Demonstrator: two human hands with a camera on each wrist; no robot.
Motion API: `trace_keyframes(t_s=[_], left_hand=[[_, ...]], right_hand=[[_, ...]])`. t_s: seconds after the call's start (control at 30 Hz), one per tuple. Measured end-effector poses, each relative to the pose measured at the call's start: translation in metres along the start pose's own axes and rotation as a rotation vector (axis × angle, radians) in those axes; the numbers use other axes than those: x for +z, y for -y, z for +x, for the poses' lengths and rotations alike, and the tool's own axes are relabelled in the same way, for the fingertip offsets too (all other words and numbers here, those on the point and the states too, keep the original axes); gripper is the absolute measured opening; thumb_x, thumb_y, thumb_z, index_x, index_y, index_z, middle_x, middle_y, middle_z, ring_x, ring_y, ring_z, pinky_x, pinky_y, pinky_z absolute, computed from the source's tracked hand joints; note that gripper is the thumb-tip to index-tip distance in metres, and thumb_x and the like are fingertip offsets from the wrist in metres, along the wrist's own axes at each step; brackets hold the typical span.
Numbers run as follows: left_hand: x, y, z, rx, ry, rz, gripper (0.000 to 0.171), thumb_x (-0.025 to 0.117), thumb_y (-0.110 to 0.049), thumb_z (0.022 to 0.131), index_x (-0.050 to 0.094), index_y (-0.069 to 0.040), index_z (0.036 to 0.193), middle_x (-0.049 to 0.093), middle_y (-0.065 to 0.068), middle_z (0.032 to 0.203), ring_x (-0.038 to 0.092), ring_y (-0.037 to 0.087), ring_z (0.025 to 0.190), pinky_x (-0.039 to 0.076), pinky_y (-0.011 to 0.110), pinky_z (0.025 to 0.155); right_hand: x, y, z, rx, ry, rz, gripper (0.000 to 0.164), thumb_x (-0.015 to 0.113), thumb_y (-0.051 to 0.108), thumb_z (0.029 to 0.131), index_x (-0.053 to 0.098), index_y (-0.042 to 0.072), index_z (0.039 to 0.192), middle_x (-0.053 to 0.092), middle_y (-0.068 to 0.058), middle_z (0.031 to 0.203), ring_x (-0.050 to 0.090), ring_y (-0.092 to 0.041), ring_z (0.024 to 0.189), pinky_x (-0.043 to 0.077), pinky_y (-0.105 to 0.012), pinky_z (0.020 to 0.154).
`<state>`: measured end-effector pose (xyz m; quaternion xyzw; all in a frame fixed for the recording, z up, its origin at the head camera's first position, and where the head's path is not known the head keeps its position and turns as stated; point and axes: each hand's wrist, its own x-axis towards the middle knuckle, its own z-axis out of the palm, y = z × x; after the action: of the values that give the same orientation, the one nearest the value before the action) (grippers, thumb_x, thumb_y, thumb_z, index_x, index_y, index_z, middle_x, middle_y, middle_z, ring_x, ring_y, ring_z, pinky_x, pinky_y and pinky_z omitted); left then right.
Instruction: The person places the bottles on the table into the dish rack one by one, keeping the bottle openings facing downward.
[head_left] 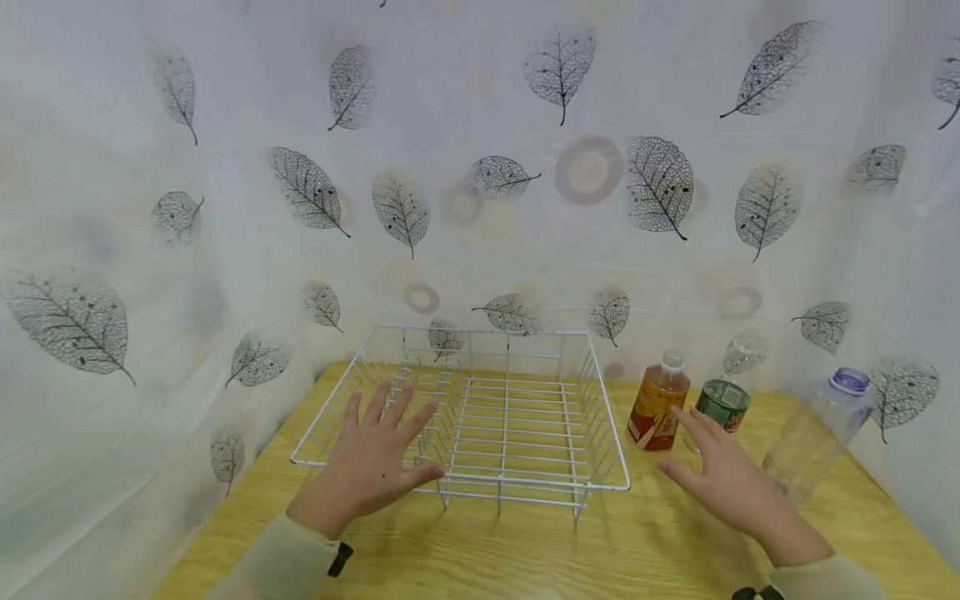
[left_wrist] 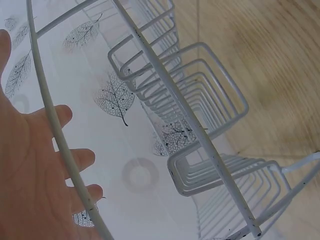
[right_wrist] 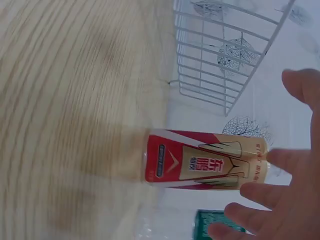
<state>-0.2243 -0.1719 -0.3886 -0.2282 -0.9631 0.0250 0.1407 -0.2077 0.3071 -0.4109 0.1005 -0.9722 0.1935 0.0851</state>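
Note:
A white wire dish rack (head_left: 525, 481) stands on the wooden table. My left hand (head_left: 378, 458) is spread with fingers apart over its left front part; in the left wrist view the fingers lie beside a rim wire, and whether they touch it I cannot tell. To the right, my right hand (head_left: 723, 479) reaches forward with extended fingers, holding nothing. Nearest to it is a plastic bottle with a red and gold label (right_wrist: 205, 160), upright, its cap not visible. Fingertips overlap the bottle's upper part in the right wrist view; contact is unclear.
Behind the right hand stands a clear bottle with a green label (head_left: 722, 406). A larger clear bottle with a purple neck (head_left: 850, 381) is at the far right. A leaf-patterned sheet (head_left: 465, 100) hangs behind and beside the table (head_left: 465, 550).

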Motion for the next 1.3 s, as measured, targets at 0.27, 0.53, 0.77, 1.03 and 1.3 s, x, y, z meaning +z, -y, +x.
trace_keyframes(t_s=[0.27,0.53,0.77,1.03,1.3], left_hand=[[0.001,-0.002,0.001,0.003,-0.011,-0.02,0.091,0.042,-0.082,0.089,0.026,-0.031,0.162,0.014,0.015,0.166,0.008,0.045,0.151,0.007,0.072,0.115],[0.001,-0.003,0.003,0.007,0.002,-0.024,0.09,0.039,-0.082,0.089,0.026,-0.031,0.162,0.015,0.015,0.166,0.007,0.044,0.151,0.007,0.072,0.115],[0.001,-0.004,0.004,0.008,0.003,-0.022,0.091,0.033,-0.085,0.089,0.026,-0.031,0.162,0.014,0.014,0.167,0.007,0.043,0.151,0.007,0.072,0.115],[0.001,-0.005,0.004,0.006,0.017,-0.012,0.09,0.033,-0.084,0.09,0.025,-0.03,0.162,0.013,0.014,0.166,0.007,0.043,0.151,0.007,0.071,0.116],[0.001,-0.005,0.005,0.003,0.023,-0.01,0.091,0.024,-0.086,0.089,0.024,-0.031,0.162,0.015,0.014,0.166,0.008,0.042,0.152,0.008,0.071,0.116]], right_hand=[[0.007,-0.017,0.021,0.252,0.107,0.472,0.106,0.053,0.055,0.102,-0.015,-0.003,0.158,0.008,-0.043,0.156,0.021,-0.062,0.139,0.033,-0.073,0.104],[0.021,-0.027,0.039,0.338,0.131,0.656,0.108,0.058,0.048,0.102,-0.022,0.0,0.156,0.004,-0.041,0.159,0.014,-0.056,0.145,0.028,-0.066,0.112],[0.035,-0.033,0.054,0.371,0.104,0.6,0.116,0.063,0.056,0.096,-0.015,-0.003,0.157,0.009,-0.038,0.16,0.016,-0.054,0.146,0.02,-0.067,0.115],[0.055,-0.036,0.066,0.404,0.026,0.667,0.114,0.067,0.055,0.094,-0.005,-0.005,0.158,0.019,-0.035,0.157,0.026,-0.05,0.143,0.027,-0.063,0.115],[0.067,-0.032,0.072,0.416,-0.065,0.687,0.1,0.071,0.05,0.093,0.016,-0.009,0.152,0.036,-0.031,0.148,0.041,-0.046,0.133,0.038,-0.059,0.109]])
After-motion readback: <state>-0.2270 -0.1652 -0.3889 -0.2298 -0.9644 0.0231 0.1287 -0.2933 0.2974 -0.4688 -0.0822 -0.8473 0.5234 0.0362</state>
